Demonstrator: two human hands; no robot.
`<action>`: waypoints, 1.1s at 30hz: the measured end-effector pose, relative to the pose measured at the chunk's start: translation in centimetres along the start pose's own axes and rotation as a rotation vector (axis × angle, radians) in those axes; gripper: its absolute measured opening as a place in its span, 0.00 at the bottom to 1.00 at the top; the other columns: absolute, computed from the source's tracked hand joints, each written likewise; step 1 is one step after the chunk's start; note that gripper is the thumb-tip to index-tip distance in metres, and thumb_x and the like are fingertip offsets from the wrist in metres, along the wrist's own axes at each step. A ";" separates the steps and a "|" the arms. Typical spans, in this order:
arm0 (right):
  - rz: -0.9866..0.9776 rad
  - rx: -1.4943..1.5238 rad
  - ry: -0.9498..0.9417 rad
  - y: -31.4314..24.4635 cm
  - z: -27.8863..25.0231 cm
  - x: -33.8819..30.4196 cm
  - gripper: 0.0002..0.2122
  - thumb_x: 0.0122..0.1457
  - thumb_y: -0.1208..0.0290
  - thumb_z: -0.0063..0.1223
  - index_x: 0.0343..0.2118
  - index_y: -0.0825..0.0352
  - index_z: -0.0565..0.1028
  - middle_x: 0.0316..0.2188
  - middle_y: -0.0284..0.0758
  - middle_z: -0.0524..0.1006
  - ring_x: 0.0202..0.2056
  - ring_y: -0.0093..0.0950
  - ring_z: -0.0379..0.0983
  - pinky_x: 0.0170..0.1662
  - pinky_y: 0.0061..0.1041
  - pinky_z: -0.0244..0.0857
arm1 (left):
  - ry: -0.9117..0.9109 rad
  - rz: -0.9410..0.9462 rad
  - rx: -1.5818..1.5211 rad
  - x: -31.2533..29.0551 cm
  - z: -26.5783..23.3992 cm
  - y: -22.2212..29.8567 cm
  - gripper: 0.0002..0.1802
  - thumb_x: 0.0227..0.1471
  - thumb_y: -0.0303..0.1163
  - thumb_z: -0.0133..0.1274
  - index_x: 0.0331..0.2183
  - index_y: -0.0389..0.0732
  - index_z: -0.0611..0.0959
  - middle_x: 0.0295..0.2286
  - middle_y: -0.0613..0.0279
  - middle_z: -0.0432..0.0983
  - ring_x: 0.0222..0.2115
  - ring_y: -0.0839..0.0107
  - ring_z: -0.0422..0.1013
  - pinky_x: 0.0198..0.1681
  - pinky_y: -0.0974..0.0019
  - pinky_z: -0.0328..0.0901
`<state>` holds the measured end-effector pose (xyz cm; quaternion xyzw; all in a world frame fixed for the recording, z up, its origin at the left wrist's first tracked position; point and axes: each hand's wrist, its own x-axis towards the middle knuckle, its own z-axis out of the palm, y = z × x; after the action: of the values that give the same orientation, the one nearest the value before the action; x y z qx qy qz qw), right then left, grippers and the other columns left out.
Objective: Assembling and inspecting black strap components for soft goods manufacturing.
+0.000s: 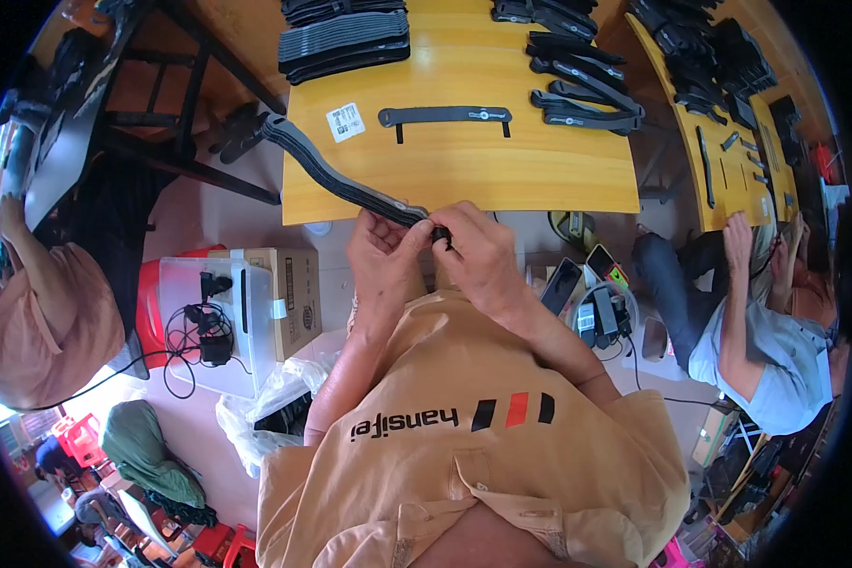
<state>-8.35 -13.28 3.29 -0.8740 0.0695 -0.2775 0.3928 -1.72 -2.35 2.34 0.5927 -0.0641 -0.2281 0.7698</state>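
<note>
A long bundle of dark grey straps point(327, 173) runs from the table's left edge down to my hands. My left hand point(383, 260) is closed round its near end, thumb on top. Pinched at the very tip of the bundle, my right hand point(478, 256) touches a small black piece point(440, 234), whose exact kind I cannot make out. Beyond them a single grey strap point(440, 115) lies flat across the yellow table point(540, 175), over two short black marks. Left of that strap is a white printed label point(346, 121).
Neat stacks of straps point(343, 45) stand at the table's back left; a looser strap pile point(587, 104) lies at the right. Below left are a clear plastic bin point(237, 364) with cables and a cardboard box point(296, 301). People sit on both sides, one at another yellow table point(724, 180).
</note>
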 end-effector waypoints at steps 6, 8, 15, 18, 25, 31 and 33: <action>0.007 -0.010 -0.013 0.1 0.5 0.1 0.11 0.40 0.85 0.50 0.30 0.70 0.68 0.25 0.41 0.69 0.26 0.40 0.69 0.28 0.31 0.64 | -0.010 -0.018 0.029 -0.2 -0.6 -0.6 0.18 0.45 0.19 0.55 0.39 0.31 0.70 0.31 0.58 0.73 0.31 0.75 0.71 0.36 0.73 0.68; 0.038 0.004 -0.028 0.1 0.5 0.0 0.11 0.40 0.85 0.49 0.30 0.70 0.68 0.25 0.41 0.69 0.26 0.40 0.69 0.28 0.31 0.64 | -0.004 -0.035 0.027 -0.3 -0.6 -0.7 0.18 0.45 0.19 0.55 0.40 0.30 0.69 0.31 0.58 0.73 0.31 0.75 0.71 0.36 0.73 0.68; 0.050 0.029 -0.075 -0.2 -0.2 0.3 0.12 0.41 0.85 0.48 0.31 0.69 0.67 0.26 0.41 0.67 0.27 0.42 0.68 0.28 0.33 0.62 | -0.057 -0.037 -0.039 -0.3 -0.4 -0.4 0.21 0.45 0.17 0.53 0.43 0.31 0.68 0.34 0.59 0.72 0.33 0.75 0.70 0.38 0.73 0.68; 0.022 -0.001 -0.059 -0.6 -0.4 0.3 0.12 0.41 0.86 0.49 0.31 0.69 0.66 0.26 0.41 0.66 0.28 0.42 0.67 0.28 0.33 0.62 | -0.079 -0.047 -0.061 -0.1 -0.5 -0.1 0.23 0.45 0.16 0.53 0.44 0.31 0.67 0.34 0.59 0.72 0.34 0.75 0.70 0.38 0.73 0.68; 0.001 -0.060 -0.057 -0.3 0.4 -0.1 0.14 0.40 0.86 0.50 0.32 0.69 0.66 0.27 0.40 0.66 0.29 0.40 0.67 0.30 0.34 0.62 | -0.072 -0.091 0.020 0.2 -0.6 0.5 0.25 0.42 0.16 0.54 0.46 0.30 0.67 0.34 0.56 0.73 0.35 0.73 0.70 0.40 0.71 0.67; 0.033 -0.046 -0.083 -0.4 0.7 -0.4 0.14 0.39 0.86 0.50 0.32 0.69 0.65 0.28 0.40 0.66 0.30 0.40 0.67 0.30 0.34 0.62 | -0.042 -0.076 0.035 -0.1 -0.9 0.0 0.25 0.41 0.16 0.52 0.45 0.29 0.67 0.33 0.57 0.72 0.34 0.74 0.70 0.38 0.73 0.67; 0.004 -0.070 -0.104 -0.5 0.7 -0.4 0.14 0.40 0.86 0.50 0.33 0.69 0.65 0.28 0.40 0.66 0.30 0.40 0.67 0.30 0.33 0.62 | -0.042 -0.066 0.045 -0.1 -1.0 0.0 0.24 0.41 0.15 0.51 0.44 0.30 0.67 0.32 0.58 0.72 0.33 0.74 0.70 0.37 0.73 0.67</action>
<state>-8.33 -12.41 3.12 -0.9003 0.0605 -0.2282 0.3656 -1.42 -1.45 2.04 0.6066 -0.0656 -0.2641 0.7469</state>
